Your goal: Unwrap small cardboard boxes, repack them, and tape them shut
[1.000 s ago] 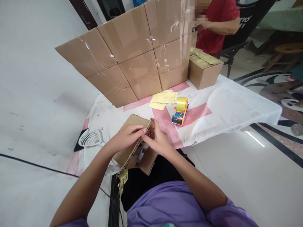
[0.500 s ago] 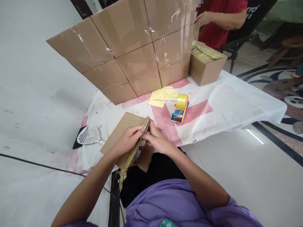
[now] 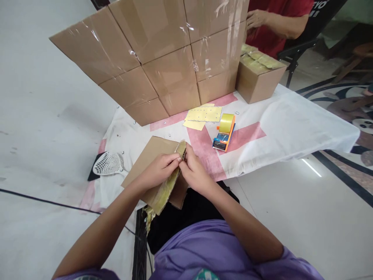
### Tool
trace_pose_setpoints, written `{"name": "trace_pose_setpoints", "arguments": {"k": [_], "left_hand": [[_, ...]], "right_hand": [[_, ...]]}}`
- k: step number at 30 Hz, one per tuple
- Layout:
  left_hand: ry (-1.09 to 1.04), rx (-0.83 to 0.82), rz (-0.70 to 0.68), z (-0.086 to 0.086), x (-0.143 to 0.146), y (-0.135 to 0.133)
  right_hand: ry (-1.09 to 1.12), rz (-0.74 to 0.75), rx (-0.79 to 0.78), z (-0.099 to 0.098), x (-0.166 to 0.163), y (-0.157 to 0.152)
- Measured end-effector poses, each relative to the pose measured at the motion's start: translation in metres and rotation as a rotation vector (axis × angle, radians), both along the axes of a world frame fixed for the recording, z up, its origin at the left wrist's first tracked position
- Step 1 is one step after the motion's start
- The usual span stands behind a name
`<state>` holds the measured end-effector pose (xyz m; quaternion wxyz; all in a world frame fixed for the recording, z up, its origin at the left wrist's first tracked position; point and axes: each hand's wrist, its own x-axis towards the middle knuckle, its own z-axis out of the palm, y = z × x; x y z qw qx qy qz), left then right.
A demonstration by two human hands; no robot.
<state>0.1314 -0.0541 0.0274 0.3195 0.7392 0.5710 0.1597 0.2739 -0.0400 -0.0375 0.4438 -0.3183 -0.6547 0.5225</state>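
A brown cardboard box (image 3: pixel 142 165) rests tilted at the table's near edge against my body. Yellowish tape (image 3: pixel 166 192) runs along its upper edge, and a crumpled tail of it hangs off the lower end. My left hand (image 3: pixel 161 167) lies over the box's side, thumb and fingers pinching the taped edge. Facing it, my right hand (image 3: pixel 194 165) grips the same edge, fingers behind and thumb in front. The two thumbs nearly meet. Inside the box is mostly hidden.
Several taped boxes (image 3: pixel 171 74) form a wall at the back. Beside it stands another box (image 3: pixel 259 77); a co-worker's hand (image 3: pixel 256 19) is behind. A tape dispenser (image 3: pixel 224 132), yellow sheets (image 3: pixel 204 114) and a white perforated racket-like thing (image 3: pixel 107 163) lie on the cloth-covered table (image 3: pixel 305 120).
The taped edge has folded over toward me, so more of the tape's flat face shows and the opening beneath is covered. Both hands still grip the edge. The view has shifted slightly.
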Motion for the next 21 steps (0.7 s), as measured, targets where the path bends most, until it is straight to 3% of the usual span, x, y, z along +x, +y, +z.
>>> {"name": "trace_pose_setpoints", "arguments": {"k": [2, 7, 10, 14, 21], "left_hand": [[-0.038, 0.011, 0.027, 0.003, -0.001, -0.003], [-0.116, 0.056, 0.267, 0.016, -0.016, -0.020], [-0.084, -0.032, 0.179, 0.019, -0.023, -0.027], [-0.107, -0.108, 0.102, 0.016, -0.020, -0.029], [-0.102, -0.108, 0.073, 0.018, -0.015, -0.036]], "right_hand": [[0.024, -0.081, -0.001, -0.011, -0.003, 0.007], [0.025, -0.356, -0.089, -0.044, 0.016, 0.032], [0.070, -0.243, -0.011, -0.045, 0.030, 0.030], [0.100, -0.015, 0.024, -0.027, 0.026, 0.013], [-0.007, -0.090, 0.197, -0.014, 0.005, 0.012]]}}
